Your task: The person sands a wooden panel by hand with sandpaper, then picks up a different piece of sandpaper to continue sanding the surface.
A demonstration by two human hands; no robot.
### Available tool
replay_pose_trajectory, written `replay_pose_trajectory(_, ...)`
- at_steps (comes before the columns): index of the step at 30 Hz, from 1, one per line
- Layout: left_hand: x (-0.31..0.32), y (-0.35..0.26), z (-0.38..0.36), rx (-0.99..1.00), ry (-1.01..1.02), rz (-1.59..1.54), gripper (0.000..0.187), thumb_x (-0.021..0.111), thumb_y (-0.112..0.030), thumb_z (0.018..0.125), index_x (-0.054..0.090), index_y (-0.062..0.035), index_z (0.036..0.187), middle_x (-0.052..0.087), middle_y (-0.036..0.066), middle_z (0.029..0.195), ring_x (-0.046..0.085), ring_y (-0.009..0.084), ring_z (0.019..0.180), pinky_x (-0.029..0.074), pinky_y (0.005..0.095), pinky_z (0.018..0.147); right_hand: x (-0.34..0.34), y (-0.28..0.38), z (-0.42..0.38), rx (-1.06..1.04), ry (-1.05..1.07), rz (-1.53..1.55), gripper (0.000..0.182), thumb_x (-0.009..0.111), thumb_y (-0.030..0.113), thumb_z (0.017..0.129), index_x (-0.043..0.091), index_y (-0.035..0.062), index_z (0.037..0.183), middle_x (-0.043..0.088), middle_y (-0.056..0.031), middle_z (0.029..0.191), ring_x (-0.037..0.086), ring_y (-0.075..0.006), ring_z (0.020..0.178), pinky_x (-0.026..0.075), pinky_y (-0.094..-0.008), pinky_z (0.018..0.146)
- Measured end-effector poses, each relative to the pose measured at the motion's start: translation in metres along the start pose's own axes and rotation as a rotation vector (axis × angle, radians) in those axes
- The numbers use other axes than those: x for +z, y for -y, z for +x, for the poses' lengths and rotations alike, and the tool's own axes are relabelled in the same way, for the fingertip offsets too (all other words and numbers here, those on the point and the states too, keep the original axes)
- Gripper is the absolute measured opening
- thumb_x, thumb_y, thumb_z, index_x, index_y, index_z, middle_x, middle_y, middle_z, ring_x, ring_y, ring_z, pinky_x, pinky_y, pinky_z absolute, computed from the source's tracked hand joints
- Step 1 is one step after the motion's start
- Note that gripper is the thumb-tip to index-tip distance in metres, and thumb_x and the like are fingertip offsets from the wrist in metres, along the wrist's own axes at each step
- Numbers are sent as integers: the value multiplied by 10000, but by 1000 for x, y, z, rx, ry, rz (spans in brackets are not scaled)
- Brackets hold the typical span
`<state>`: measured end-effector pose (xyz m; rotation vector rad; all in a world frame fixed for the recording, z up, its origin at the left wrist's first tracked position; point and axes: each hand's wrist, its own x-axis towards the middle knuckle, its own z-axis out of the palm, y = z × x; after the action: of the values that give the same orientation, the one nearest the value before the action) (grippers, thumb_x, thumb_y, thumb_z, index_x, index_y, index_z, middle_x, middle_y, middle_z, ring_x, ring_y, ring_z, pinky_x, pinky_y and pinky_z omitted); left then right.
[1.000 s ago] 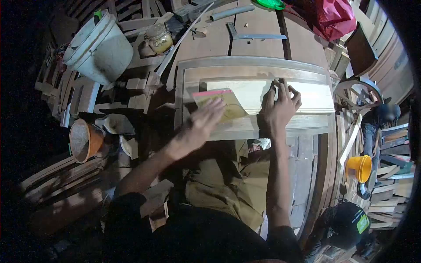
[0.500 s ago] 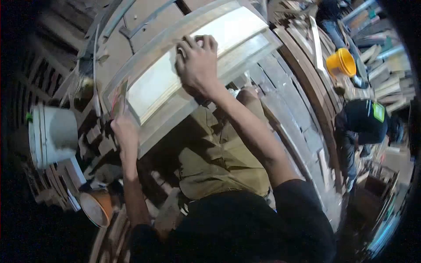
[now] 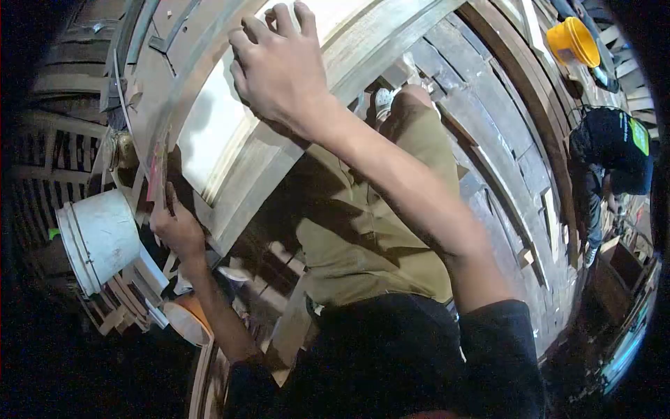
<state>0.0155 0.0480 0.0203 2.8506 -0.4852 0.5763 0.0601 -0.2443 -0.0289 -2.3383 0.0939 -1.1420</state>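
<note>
A pale, brightly lit wooden panel with a grooved edge lies on a longer wooden board across the bench in front of me. My right hand rests on the panel, palm down, its fingers apart and slightly bent; nothing shows in its grasp. At the near left end of the panel, my left hand has its fingers closed on a thin strip with a pink-red face, held upright along the board's end. The strip's exact kind cannot be made out.
A white bucket stands at the left, with an orange bucket below it. Planks cover the floor at right. A yellow bucket and a bending person in a dark shirt are farther right.
My view has shifted, so panel and bench sit higher and farther left. The fingers of my right hand, curled before, are now more spread on the panel. My left hand stays at the panel's end.
</note>
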Motion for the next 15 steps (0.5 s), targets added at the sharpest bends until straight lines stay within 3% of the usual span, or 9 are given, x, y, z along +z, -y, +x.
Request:
replay_pose_trajectory(1,-5,-11,4,64,-27,3,345,587,-15,996,664,60,1324,706,293,1239,712,450,1093,540,462,919,-1,0,0,4,15,3,349,648,258,860,739,30,1107,680,-173,1227,567,-394,1243,301,-650,1167)
replay_pose_trajectory(2,-6,-18,7,120,-22,-35,386,564,16,979,658,39,1353,677,277,1326,676,426,1210,522,459,1001,-2,1,0,6,29,5,355,648,256,860,739,29,1118,678,-178,1233,566,-398,1249,300,-651,1168)
replay_pose_trajectory(5,-1,-27,5,241,94,-111,458,543,47,960,633,8,1408,615,245,1447,584,395,1367,450,470,1132,-7,-1,2,-16,55,-22,335,656,257,865,730,44,1113,680,-159,1217,577,-391,1217,313,-641,1153)
replay_pose_trajectory(6,1,-23,-1,190,186,-110,505,544,39,954,603,-15,1452,554,218,1529,480,373,1472,362,483,1220,-6,-1,1,-22,29,-38,317,669,262,867,724,60,1104,689,-131,1189,587,-370,1178,333,-623,1136)
replay_pose_trajectory(9,12,-12,-1,212,139,-215,499,551,26,964,597,-19,1460,562,211,1523,475,366,1475,358,484,1227,-4,0,1,-12,29,-72,314,665,267,878,720,85,1127,701,-118,1235,595,-363,1162,356,-593,1123)
replay_pose_trajectory(10,9,-15,2,304,115,-178,475,572,11,974,609,-23,1446,558,207,1528,472,359,1478,363,480,1229,-6,0,1,-5,37,-66,317,660,266,881,721,89,1136,699,-123,1258,594,-369,1164,354,-585,1129)
replay_pose_trajectory(13,-2,-31,15,284,178,-92,490,689,-105,971,607,-16,1446,594,171,1500,489,337,1458,381,453,1220,-16,1,5,-12,103,-1,343,638,259,900,724,107,1195,686,-131,1337,580,-390,1187,344,-554,1146)
replay_pose_trajectory(15,3,-32,17,241,123,-149,454,684,-103,979,629,-10,1420,633,162,1456,529,317,1420,416,448,1191,-20,5,5,1,153,3,367,632,239,908,721,116,1241,676,-123,1375,558,-390,1213,339,-538,1145)
